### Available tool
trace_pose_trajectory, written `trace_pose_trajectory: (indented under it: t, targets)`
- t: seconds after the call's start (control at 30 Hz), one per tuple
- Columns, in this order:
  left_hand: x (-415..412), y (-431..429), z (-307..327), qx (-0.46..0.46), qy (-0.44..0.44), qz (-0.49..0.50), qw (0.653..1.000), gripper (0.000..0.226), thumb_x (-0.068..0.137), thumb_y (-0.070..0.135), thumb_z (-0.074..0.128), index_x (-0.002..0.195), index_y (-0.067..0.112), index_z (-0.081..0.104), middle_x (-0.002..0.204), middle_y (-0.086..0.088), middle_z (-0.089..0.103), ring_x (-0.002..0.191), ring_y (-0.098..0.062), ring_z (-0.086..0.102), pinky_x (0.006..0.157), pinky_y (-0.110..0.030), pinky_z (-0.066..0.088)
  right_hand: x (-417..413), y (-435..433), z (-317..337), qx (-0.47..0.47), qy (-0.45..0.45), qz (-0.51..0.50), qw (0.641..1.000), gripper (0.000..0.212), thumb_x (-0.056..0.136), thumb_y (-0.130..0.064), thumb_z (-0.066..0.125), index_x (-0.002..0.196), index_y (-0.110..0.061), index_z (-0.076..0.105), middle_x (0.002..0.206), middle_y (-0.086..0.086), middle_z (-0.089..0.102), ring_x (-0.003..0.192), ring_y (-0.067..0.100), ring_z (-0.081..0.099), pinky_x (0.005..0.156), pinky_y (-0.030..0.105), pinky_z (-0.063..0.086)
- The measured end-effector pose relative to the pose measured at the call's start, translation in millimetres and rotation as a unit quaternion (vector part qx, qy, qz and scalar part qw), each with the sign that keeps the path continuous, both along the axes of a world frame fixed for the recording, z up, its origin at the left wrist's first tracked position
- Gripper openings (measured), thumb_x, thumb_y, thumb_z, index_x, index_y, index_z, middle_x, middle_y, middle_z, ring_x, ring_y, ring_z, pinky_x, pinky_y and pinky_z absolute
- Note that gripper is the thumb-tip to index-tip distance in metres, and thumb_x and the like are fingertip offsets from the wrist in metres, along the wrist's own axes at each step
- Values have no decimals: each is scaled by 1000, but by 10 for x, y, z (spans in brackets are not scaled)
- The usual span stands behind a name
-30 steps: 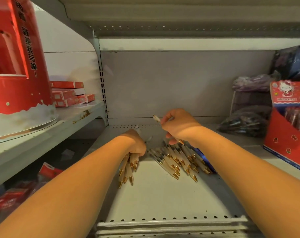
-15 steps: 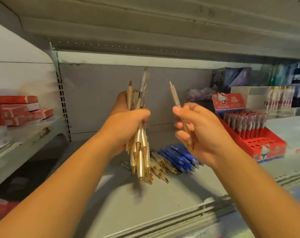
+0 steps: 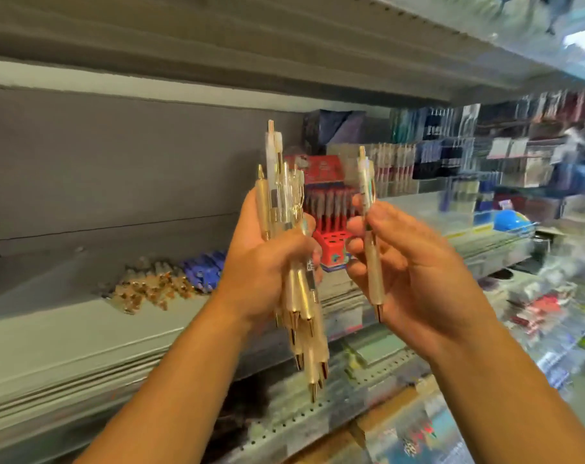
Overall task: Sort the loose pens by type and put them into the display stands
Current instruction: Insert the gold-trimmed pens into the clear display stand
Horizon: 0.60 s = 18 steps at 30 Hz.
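One pen [image 3: 375, 272] between right hand [image 3: 418, 272] fingers [image 3: 357, 244]; pen bundle [image 3: 299, 296] gripped by left hand [image 3: 267, 262].

Heavy motion blur, worst at right: stocked racks of packaged stationery [image 3: 485, 155] are smears, no labels readable. Middle of the bundle of translucent gold-tipped pens [image 3: 303, 316] is covered by the left hand [image 3: 267, 262], so count unclear. Fingers of the right hand [image 3: 418, 262] hide part of the single translucent gold-tipped pen [image 3: 375, 283]. The red cardboard display stand [image 3: 331, 209] sits half behind both, print illegible. The loose pile of gold-tipped pens [image 3: 147, 289] mid grey metal shelf [image 3: 67, 329] is blurred, uncountable. The blue pens [image 3: 204, 266] beside it run behind the left wrist. Both forearms cut off at bottom edge.
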State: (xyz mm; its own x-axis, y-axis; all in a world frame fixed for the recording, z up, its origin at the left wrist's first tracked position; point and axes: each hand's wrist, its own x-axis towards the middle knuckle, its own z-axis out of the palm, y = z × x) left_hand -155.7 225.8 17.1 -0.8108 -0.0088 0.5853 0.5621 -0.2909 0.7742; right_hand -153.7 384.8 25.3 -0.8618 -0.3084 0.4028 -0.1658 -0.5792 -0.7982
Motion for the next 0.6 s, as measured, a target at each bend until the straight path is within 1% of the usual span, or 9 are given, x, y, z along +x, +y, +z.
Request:
trace_pose_trajectory:
  t: [0.03, 0.1, 0.23, 0.33, 0.4, 0.53, 0.6]
  targets:
    - [-21, 186, -32, 11, -1, -8, 1000, 57, 58, -1, 64, 110, 16, 50, 78, -10, 51, 57, -26, 49, 50, -32, 43, -18, 192, -23, 9, 3, -5, 1000, 10, 79, -20, 66, 86, -18, 73, 79, 3, 69, 65, 11, 60, 54, 21, 49]
    - [-66, 550, -97, 31, -7, -28, 999, 61, 54, 5, 68, 112, 16, 49, 78, -10, 51, 57, -25, 49, 50, -32, 43, -75, 551, -91, 21, 0, -16, 1000, 19, 78, -21, 65, 95, -15, 69, 79, 2, 69, 66, 11, 60, 56, 21, 49]
    - [-196, 1151, -181, 20, 5, -46, 999, 61, 61, 6, 66, 119, 18, 50, 77, -13, 51, 58, -25, 52, 50, -33, 45, -254, 1171, -198, 21, -7, -19, 1000, 30, 79, -22, 65, 108, -10, 67, 82, 2, 70, 70, 9, 62, 60, 21, 51]
    - [-344, 1411, -181, 5, 19, -56, 998, 62, 65, 4, 65, 123, 17, 49, 81, -13, 51, 61, -24, 54, 50, -33, 46, -447, 1500, -248, 2, -20, -6, 1000, 29, 81, -19, 64, 107, -8, 67, 83, 5, 70, 69, 11, 63, 59, 23, 53]
    - [-495, 1524, -180, -2, 22, -44, 999, 62, 65, 5, 66, 123, 17, 49, 83, -12, 53, 63, -24, 54, 51, -34, 46, -628, 1661, -282, -3, -27, -6, 1000, 28, 81, -19, 65, 107, -10, 68, 84, 6, 71, 69, 11, 63, 60, 24, 54]
    - [-904, 1645, -226, 14, 7, -30, 999, 72, 60, 6, 67, 129, 15, 47, 82, -11, 53, 62, -24, 53, 51, -33, 45, -1082, 1854, -384, -16, -40, -4, 999, 26, 81, -19, 67, 106, -13, 70, 86, 8, 71, 69, 13, 63, 61, 24, 54]
    - [-1142, 1676, -270, 23, 4, -18, 1000, 72, 58, 8, 67, 127, 17, 49, 81, -11, 53, 61, -23, 53, 50, -33, 46, -1332, 1896, -437, -11, -46, 1, 999, 23, 80, -19, 68, 102, -15, 73, 88, 9, 71, 71, 14, 63, 62, 25, 54]
